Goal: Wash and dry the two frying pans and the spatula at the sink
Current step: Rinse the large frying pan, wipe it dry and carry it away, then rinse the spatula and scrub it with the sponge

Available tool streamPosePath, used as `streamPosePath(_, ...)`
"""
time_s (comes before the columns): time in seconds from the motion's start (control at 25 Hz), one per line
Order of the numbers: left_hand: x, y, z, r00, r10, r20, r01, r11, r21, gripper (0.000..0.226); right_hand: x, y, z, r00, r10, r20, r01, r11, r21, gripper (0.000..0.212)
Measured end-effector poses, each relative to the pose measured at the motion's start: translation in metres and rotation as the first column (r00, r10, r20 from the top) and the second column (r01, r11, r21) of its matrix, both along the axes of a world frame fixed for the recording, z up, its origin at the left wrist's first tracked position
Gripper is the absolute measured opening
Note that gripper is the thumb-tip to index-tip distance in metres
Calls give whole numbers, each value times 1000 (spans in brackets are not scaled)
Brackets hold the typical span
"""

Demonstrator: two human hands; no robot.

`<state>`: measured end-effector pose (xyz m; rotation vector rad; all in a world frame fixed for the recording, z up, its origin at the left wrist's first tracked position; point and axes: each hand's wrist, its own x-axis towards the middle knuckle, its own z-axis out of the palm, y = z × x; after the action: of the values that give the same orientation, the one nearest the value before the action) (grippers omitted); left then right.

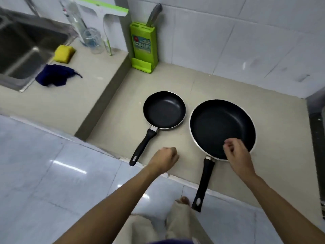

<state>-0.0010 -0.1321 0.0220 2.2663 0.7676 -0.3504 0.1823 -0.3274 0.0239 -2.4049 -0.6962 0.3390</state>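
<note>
Two black non-stick frying pans stand on the lower beige counter (175, 81). The small pan (164, 110) is on the left, its handle pointing toward the front edge. The large pan (218, 124) is to its right, and its handle sticks out past the counter's edge. My left hand (165, 158) hovers as a curled fist between the two handles and holds nothing. My right hand (236, 154) is over the near rim of the large pan, fingers loosely bent, with nothing in it. No spatula is in view.
The steel sink (26, 44) sits at the upper left on a raised counter level. Beside it lie a yellow sponge (63, 53) and a dark blue cloth (54, 74). A glass jar (93, 41) and a green knife block (143, 48) stand by the tiled wall.
</note>
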Motion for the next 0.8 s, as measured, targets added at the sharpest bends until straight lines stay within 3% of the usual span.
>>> streamPosePath(0.16,-98,90,31,959,216,185,-241,962,125,29,-97,107,8,903,431,4,-429,900,-83,27)
streamPosePath(0.32,-237,184,36,946,300,122,-322,915,242,45,-217,243,25,691,717,-88,-709,651,-270,40)
streamPosePath(0.44,-323,249,41,919,392,-36,-356,866,351,56,-290,341,53,560,823,-95,-810,520,-273,50)
streamPosePath(0.64,-403,364,84,856,517,-22,-451,767,456,50,-364,507,109,377,918,124,-861,396,-318,57)
streamPosePath(0.8,-410,455,122,852,521,42,-463,715,523,56,-368,602,153,391,895,216,-867,437,-240,53)
